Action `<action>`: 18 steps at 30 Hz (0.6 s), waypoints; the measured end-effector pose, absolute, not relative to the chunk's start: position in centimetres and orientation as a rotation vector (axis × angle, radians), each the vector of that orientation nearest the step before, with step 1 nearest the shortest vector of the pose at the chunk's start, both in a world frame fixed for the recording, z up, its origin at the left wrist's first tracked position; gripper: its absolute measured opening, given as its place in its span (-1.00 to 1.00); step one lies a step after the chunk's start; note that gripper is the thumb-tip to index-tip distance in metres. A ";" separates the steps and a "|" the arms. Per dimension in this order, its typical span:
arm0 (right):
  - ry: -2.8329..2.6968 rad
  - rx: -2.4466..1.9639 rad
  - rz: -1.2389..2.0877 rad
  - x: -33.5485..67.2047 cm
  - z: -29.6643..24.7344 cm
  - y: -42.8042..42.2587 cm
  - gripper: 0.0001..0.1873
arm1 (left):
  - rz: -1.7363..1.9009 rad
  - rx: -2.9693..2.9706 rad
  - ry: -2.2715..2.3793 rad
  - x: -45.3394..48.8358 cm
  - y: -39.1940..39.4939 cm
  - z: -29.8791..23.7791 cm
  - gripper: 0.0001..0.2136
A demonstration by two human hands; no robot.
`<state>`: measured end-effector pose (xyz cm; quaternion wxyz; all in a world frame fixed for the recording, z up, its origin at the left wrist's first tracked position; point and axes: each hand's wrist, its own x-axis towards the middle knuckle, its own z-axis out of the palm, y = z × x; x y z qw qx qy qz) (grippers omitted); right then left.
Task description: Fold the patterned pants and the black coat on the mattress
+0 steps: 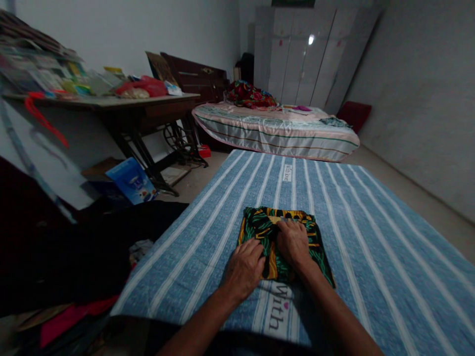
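Observation:
A folded cloth garment (271,257), black with green and yellow-orange patterning, lies on the blue and white striped bed cover (208,237). My left hand (245,267) rests on its near left edge, fingers laid over the fabric. Toward the middle of the garment, my right hand (295,242) presses down with its fingers slightly bent and pointing away from me. Both palms face down, so their undersides are hidden. The exact kind of garment cannot be made out.
A sewing machine table (148,102) with packets and bags stands along the left wall. Beyond the striped surface is a bed (282,131) with a red floral bundle (250,94). A pale wardrobe (297,59) fills the back. Dark cloth (74,252) hangs at the left.

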<state>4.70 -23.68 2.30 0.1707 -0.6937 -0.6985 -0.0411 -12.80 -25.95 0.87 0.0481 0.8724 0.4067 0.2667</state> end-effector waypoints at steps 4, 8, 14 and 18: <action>-1.992 -1.921 -0.137 4.6 2.4 -23.8 -0.72 | 0.965 2.573 1.237 -13.1 -25.9 1.5 -0.90; -1.974 -1.807 -0.113 5.4 2.7 -24.3 -0.76 | 1.093 2.533 1.315 -12.9 -25.7 2.4 -0.88; -1.850 -1.837 -0.056 10.0 3.0 -25.4 -0.76 | 1.225 2.592 1.080 -11.0 -24.9 3.2 -0.89; -1.979 -1.850 0.012 12.5 3.2 -25.6 -0.65 | 1.082 2.633 1.007 -8.7 -25.0 3.4 -0.92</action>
